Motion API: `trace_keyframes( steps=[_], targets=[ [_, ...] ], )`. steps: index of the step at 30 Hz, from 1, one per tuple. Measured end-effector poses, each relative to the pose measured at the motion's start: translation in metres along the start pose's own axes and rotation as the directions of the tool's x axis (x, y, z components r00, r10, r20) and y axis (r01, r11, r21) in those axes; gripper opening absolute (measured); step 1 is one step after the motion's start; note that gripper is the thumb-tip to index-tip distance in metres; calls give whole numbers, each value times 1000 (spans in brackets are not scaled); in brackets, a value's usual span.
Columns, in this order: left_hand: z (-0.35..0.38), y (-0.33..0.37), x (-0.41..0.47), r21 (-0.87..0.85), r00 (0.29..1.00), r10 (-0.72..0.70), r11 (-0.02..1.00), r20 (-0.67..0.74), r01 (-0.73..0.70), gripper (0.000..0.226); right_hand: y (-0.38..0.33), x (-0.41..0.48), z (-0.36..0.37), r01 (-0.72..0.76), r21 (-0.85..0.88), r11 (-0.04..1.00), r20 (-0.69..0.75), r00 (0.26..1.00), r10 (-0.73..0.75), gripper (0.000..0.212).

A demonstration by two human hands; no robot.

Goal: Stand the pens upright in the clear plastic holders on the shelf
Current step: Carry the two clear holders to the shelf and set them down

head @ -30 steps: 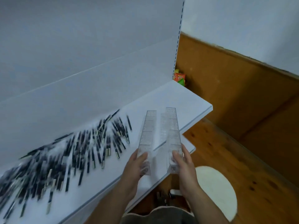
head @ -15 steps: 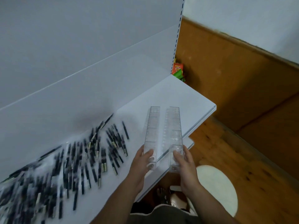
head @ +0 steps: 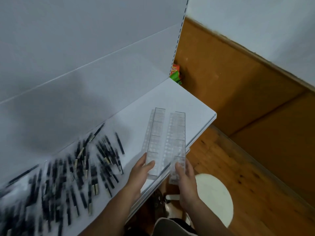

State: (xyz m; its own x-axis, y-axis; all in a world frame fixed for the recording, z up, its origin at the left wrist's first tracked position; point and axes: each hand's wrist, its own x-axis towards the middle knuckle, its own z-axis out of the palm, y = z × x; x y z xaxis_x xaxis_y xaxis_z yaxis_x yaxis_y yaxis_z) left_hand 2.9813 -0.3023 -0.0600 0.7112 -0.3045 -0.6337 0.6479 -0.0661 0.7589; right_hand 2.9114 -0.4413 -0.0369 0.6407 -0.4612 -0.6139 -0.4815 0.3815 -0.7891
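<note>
Positioning step: left hand (head: 139, 172) is pinching the left holder (head: 154, 145) and right hand (head: 185, 178) is pinching the right holder (head: 177, 142) at their near ends on the shelf (head: 170, 99). 0 pens (head: 81, 167) are standing; next is probably seating the 2 holders flat.

Two empty clear holders (head: 156, 138) lie side by side on the shelf (head: 170, 97), right of scattered, seemingly black pens (head: 105, 155).

One head-worn wide-angle camera looks forward and down from close above the flat white shelf board (head: 170, 99), the brown wooden floor (head: 255, 176) at right; lower-left detail seems blurred.
</note>
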Motion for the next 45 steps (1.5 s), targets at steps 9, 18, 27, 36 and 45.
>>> trace_keyframes(
  steps=[9, 18, 27, 36, 45],
  targets=[
    [15, 33, 72, 120, 997, 55, 992, -59, -48, 35, -19, 69, -9, -38, -70, 997, -68, 997, 33, 60],
    [25, 60, 129, 209, 972, 176, 967, -153, -142, 42, -32, 110, -4, -52, -191, 980, -192, 981, 14, 53],
    [21, 69, 164, 240, 953, 244, 950, -179, -199, 37, -44, 138, 19, -135, -325, 936, -148, 985, 91, 69],
    [7, 103, 196, 328, 950, 251, 927, -183, -182, 37, -66, 159, 33, -264, -264, 928, -68, 965, 255, 59],
    [3, 113, 199, 343, 962, 227, 925, -151, -164, 34, -68, 170, 41, -290, -260, 921, -43, 956, 289, 58]
  ],
)
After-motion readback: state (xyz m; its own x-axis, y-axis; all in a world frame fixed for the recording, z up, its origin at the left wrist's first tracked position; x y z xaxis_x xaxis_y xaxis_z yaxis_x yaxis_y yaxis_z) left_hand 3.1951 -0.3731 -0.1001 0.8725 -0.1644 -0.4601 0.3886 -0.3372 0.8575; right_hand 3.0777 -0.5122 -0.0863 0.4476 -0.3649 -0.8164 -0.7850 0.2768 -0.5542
